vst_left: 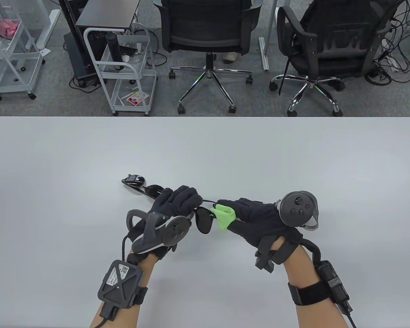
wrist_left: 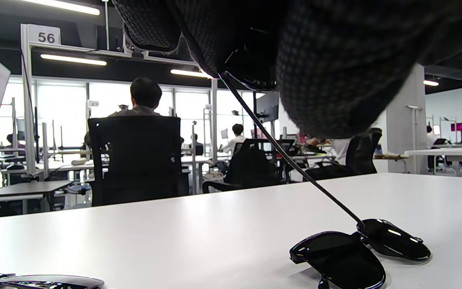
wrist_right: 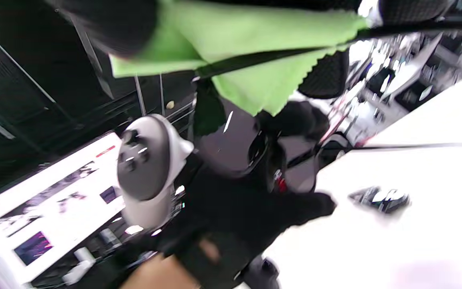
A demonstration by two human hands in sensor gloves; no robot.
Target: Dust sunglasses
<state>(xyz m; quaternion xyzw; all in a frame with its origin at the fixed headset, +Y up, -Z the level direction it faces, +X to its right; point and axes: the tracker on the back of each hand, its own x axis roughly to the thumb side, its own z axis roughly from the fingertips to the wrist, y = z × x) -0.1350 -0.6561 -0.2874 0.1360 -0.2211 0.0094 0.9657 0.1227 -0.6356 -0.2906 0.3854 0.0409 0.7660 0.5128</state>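
Both hands work: our left hand (vst_left: 177, 202) grips the sunglasses (vst_left: 203, 220), our right hand (vst_left: 256, 218) pinches the green cloth (vst_left: 223, 216) around one temple arm; hard rubbing may bend it.

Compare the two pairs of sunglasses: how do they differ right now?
The held sunglasses are gripped by the left hand while the right hand presses a green cloth on them; the other sunglasses lie untouched on the table, farther away. Both have dark lenses.
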